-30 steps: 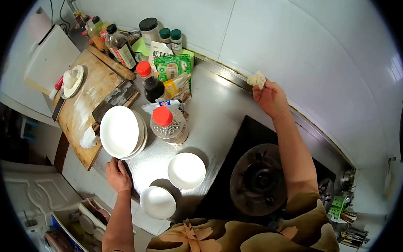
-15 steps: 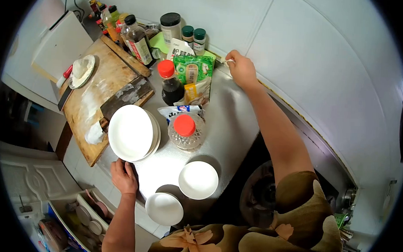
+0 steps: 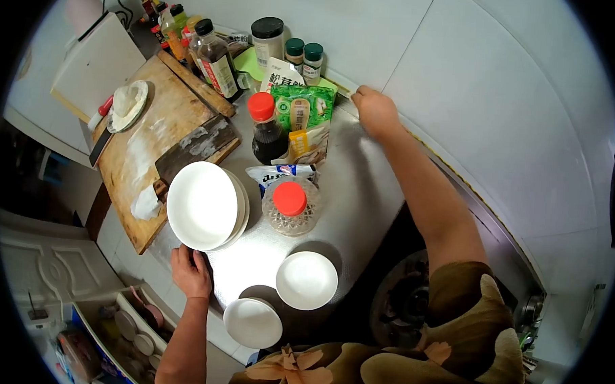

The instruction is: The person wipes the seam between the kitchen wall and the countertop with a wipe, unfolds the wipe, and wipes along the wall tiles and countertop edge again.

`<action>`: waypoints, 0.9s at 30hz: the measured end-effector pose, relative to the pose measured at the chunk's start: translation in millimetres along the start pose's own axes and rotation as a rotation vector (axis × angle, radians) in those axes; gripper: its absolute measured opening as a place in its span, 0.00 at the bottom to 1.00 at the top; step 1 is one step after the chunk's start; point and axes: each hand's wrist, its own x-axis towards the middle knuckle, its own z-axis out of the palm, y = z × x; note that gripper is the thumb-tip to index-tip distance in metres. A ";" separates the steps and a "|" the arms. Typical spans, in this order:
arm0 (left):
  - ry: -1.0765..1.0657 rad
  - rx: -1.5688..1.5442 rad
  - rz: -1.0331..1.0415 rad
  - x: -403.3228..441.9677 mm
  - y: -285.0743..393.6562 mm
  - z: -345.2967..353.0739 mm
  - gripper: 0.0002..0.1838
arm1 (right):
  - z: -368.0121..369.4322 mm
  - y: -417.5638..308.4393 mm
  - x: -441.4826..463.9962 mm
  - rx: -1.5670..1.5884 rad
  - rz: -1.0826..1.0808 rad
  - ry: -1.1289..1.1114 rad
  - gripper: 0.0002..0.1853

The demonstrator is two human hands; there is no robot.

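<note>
My left hand (image 3: pixel 191 274) is closed at the counter's front edge, fingers curled, just below a stack of white plates (image 3: pixel 202 205). My right hand (image 3: pixel 378 113) reaches to the back by the wall, its fingers pinched together; what they hold, if anything, is hidden. Near it stand a green food packet (image 3: pixel 304 105), two small jars with green lids (image 3: pixel 312 63), and a dark sauce bottle with a red cap (image 3: pixel 269 140). A clear ribbed jar with a red lid (image 3: pixel 291 208) is between my arms. Two white bowls (image 3: pixel 306 280) (image 3: pixel 253 323) sit closer to me.
On the left, a floury wooden board (image 3: pixel 125 179) carries a cleaver (image 3: pixel 194 147) and a plate of dough (image 3: pixel 126 108). Bottles (image 3: pixel 217 63) line the back. A dark stove (image 3: pixel 398 297) is under my right arm. An open drawer (image 3: pixel 123 341) is at lower left.
The view has shifted slightly, so the counter items appear a little farther right. A small pale thing seen at my right fingertips is out of sight. My left hand stays at the edge.
</note>
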 end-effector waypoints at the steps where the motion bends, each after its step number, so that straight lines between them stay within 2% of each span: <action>1: -0.006 0.009 0.005 0.3 0.2 -0.2 0.06 | 5.3 -0.7 -2.1 -0.002 0.004 0.000 0.05; 3: -0.009 0.000 0.006 -0.1 0.5 -0.4 0.06 | 12.5 -7.9 -5.7 -0.016 -0.003 0.110 0.07; 6: -0.019 -0.016 -0.002 -0.1 1.2 -0.5 0.07 | 16.4 -11.1 -9.9 -0.091 0.009 0.179 0.06; 10: -0.033 -0.002 -0.021 -0.9 -0.8 -2.0 0.09 | -4.5 0.9 -28.5 -0.141 0.037 0.098 0.04; 13: 0.004 -0.045 0.007 -2.4 -0.8 -0.2 0.10 | -26.4 20.7 -73.5 -0.121 0.114 0.036 0.03; 15: 0.007 -0.036 0.028 -2.6 -3.0 1.2 0.10 | -39.2 39.0 -116.4 -0.078 0.174 0.105 0.03; 19: -0.001 -0.018 0.020 -3.7 -6.1 3.4 0.13 | -90.9 71.1 -209.2 -0.094 0.319 0.114 0.07; 21: 0.004 -0.011 0.023 -4.2 -4.9 3.8 0.13 | -102.7 88.9 -249.0 -0.119 0.461 0.037 0.10; 22: -0.002 0.011 0.016 -3.4 -2.0 2.7 0.13 | -103.9 93.9 -262.3 -0.122 0.458 0.036 0.10; 24: -0.002 0.039 -0.012 -2.7 -0.1 -1.1 0.12 | -101.4 94.1 -265.5 -0.124 0.553 0.037 0.09; 27: 0.010 0.048 0.002 -2.4 1.0 1.2 0.10 | -84.2 79.2 -233.4 -0.072 0.473 0.111 0.09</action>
